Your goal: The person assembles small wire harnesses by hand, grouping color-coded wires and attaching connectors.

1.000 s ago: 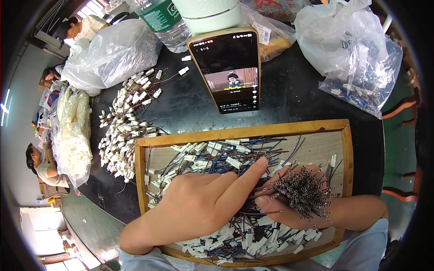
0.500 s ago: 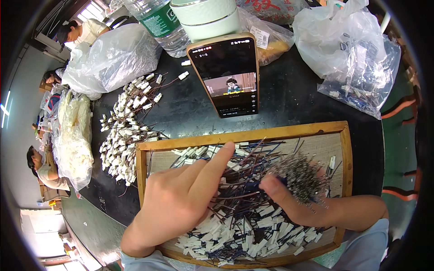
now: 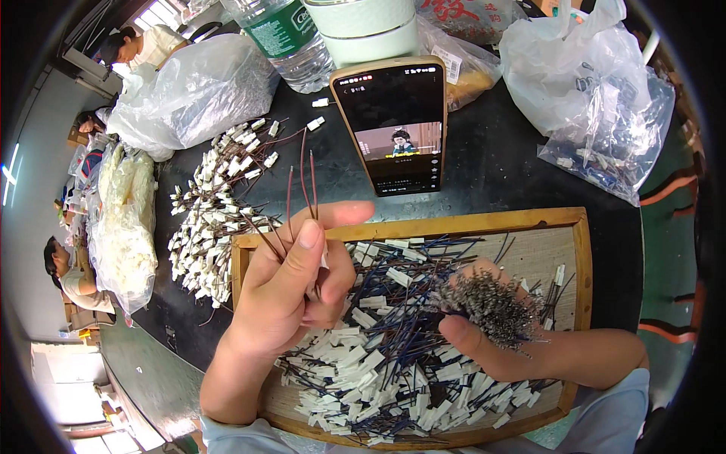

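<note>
Over the left end of a wood-framed tray [image 3: 484, 222], my left hand [image 3: 283, 295] pinches a few thin brown wires [image 3: 305, 185] between thumb and fingers. Their tips point up and a bit of white connector shows in the grip. My right hand [image 3: 484, 344] is closed around a thick bundle of wires [image 3: 495, 306], its many silvery ends turned toward me; most of the bundle is hidden by the fingers. Beneath both hands the tray holds a heap of white connectors [image 3: 355, 363] on dark blue and brown wires.
Left of the tray lies a pile of white connectors with brown wires [image 3: 204, 242]. A phone [image 3: 397, 129] stands behind the tray, before a water bottle [image 3: 283, 38] and a pale green container [image 3: 363, 30]. Plastic bags [image 3: 597, 98] lie at both sides. Other people sit far left.
My left hand has risen from the heap and turned, bringing brown wires up into view. My right hand stays nearly in place with its bundle. The view has shifted slightly.
</note>
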Tool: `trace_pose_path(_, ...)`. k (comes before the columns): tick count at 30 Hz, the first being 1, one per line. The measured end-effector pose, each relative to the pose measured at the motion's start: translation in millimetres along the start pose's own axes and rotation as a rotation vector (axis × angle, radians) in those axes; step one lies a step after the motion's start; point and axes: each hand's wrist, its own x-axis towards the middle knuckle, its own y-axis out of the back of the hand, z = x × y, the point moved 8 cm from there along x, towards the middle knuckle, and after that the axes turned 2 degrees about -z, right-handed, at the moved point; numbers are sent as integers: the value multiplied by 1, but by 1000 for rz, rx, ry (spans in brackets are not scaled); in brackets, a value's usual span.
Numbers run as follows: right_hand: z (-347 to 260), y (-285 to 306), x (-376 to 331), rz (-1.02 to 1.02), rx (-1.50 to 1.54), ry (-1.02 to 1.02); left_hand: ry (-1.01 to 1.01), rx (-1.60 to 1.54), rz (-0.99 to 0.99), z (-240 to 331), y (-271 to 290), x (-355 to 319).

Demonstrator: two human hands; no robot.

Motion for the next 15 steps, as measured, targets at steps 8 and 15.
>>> trace_pose_path(8,7,3,-6,90,34,32,108,108,-61,-12,-13,-7)
trace_pose_path(15,-7,7,-1,79,-110,117,-47,291,8,-1,-5,-4)
